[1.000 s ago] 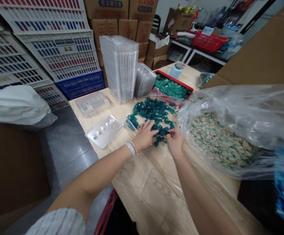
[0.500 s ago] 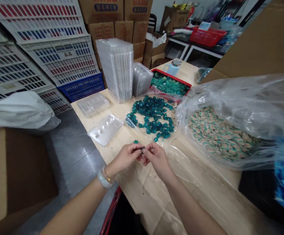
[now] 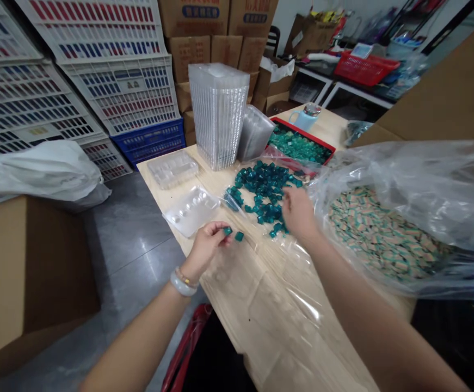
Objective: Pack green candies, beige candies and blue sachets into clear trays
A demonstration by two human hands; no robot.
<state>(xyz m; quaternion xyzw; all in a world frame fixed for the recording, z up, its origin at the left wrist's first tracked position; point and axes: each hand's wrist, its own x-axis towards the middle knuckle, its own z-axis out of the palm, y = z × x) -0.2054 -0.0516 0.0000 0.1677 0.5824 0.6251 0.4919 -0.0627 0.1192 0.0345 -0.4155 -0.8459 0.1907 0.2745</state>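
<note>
- Far left: a white plastic sack (image 3: 43,169) slumped on a cardboard box (image 3: 0,272), with stacked white plastic crates (image 3: 114,87) and blue plastic crates (image 3: 149,142) behind.
- Near the left edge of a pale wooden table (image 3: 237,321): two clear blister trays (image 3: 191,210), with a tall stack of clear plastic trays (image 3: 218,115) behind.
- Left hand (image 3: 206,247), a pale bangle (image 3: 183,284) on the wrist: partly closed, a small teal piece (image 3: 227,231) at the fingertips, grip impossible to tell.
- Just right of that hand: a loose teal cube (image 3: 239,236) on the table.
- Centre: a scattered pile of teal pieces (image 3: 263,193) on clear plastic sheeting (image 3: 294,288).
- Right hand (image 3: 299,213): fingers curved down at the pile's lower right edge, hidden behind the hand, grip impossible to tell.
- Beyond the pile: a red tray (image 3: 300,147) of more teal pieces, and a light blue mug (image 3: 305,117).
- Far right: a clear plastic bag (image 3: 383,234) full of small teal-and-tan wrapped pieces.
</note>
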